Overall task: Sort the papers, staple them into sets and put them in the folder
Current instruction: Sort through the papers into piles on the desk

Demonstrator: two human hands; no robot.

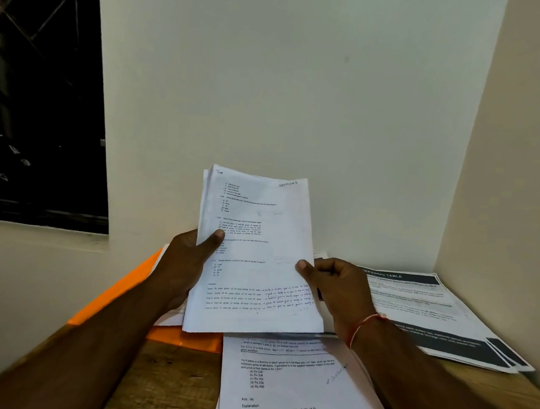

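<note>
A stack of printed papers (259,254) with typed questions and some handwriting is held up, tilted, above the table. My left hand (186,262) grips its left edge, thumb on the top sheet. My right hand (336,290) pinches the right edge with thumb on top. Below the stack lies an orange folder (121,293), partly hidden by my left arm and the papers. More printed sheets (289,385) lie flat on the table near me. No stapler is visible.
A pile of sheets with dark headers (439,312) lies at the right by the side wall. The wooden table (163,378) sits in a corner of white walls. A dark window (41,101) is at the left.
</note>
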